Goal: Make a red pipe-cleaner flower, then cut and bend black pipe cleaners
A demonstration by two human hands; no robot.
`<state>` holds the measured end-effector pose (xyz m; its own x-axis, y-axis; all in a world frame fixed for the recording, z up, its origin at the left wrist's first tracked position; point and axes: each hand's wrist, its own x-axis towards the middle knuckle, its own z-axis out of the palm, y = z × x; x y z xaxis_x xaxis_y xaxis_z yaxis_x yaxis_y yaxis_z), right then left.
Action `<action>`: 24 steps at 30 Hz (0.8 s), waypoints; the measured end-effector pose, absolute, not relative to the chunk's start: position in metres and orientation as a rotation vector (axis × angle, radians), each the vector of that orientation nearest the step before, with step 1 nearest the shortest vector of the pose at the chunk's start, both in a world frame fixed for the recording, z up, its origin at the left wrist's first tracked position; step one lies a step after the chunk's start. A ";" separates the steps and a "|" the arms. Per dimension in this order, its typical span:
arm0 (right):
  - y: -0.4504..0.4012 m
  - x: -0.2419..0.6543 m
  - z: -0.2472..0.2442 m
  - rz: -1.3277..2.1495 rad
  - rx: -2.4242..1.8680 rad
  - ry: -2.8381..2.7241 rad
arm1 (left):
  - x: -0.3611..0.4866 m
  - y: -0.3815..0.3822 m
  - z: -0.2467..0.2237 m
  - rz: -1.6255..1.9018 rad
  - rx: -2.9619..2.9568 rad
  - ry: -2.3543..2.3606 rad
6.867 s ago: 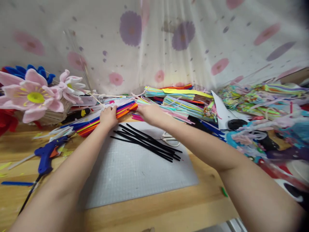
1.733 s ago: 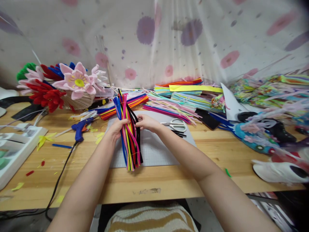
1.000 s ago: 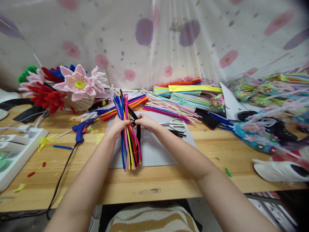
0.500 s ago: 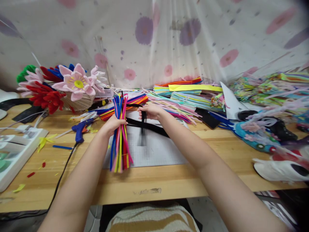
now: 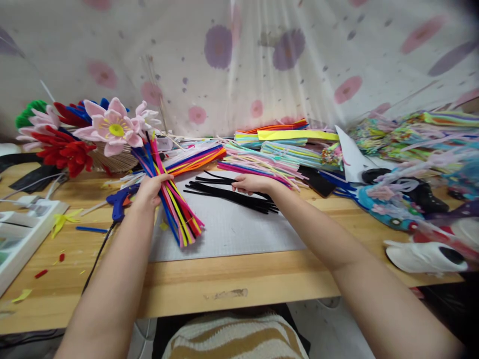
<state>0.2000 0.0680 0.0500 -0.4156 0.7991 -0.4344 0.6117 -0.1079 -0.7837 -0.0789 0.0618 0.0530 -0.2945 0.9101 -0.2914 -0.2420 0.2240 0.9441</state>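
Observation:
My left hand (image 5: 151, 188) is closed around a bundle of multicoloured pipe cleaners (image 5: 179, 209), blue, pink, yellow, red and black. The bundle leans, its lower ends towards me over the grey mat (image 5: 239, 244). On that mat lies a loose pile of black pipe cleaners (image 5: 232, 197), spread roughly sideways. Fingers bent together, my right hand (image 5: 249, 183) grips some black pipe cleaners at the upper edge of the pile. My fingers hide exactly how many strands they pinch.
Felt-like flowers (image 5: 116, 128) and a blue glue gun (image 5: 120, 202) are on the left, beside a white organiser (image 5: 33, 234). Bundles of pastel pipe cleaners (image 5: 262, 162) line the back. A black phone-like slab (image 5: 317, 181) and a white bottle (image 5: 422, 257) are on the right.
The bundle in my left hand has moved left and tilted, its top leaning left. My right hand has lowered its black strands to the mat beside the other black ones and shifted slightly right.

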 end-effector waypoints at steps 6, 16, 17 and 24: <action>0.068 0.206 0.052 0.981 -1.569 -2.121 | -0.057 0.049 0.056 1.153 0.677 1.157; 0.038 0.118 0.026 1.580 -1.204 -1.366 | -0.038 0.046 0.033 1.105 0.773 1.015; 0.039 0.116 0.022 1.584 -1.210 -1.329 | -0.041 0.046 0.032 1.105 0.762 1.014; 0.041 0.117 0.013 0.925 -1.162 -1.769 | -0.047 0.045 0.027 1.139 0.670 0.974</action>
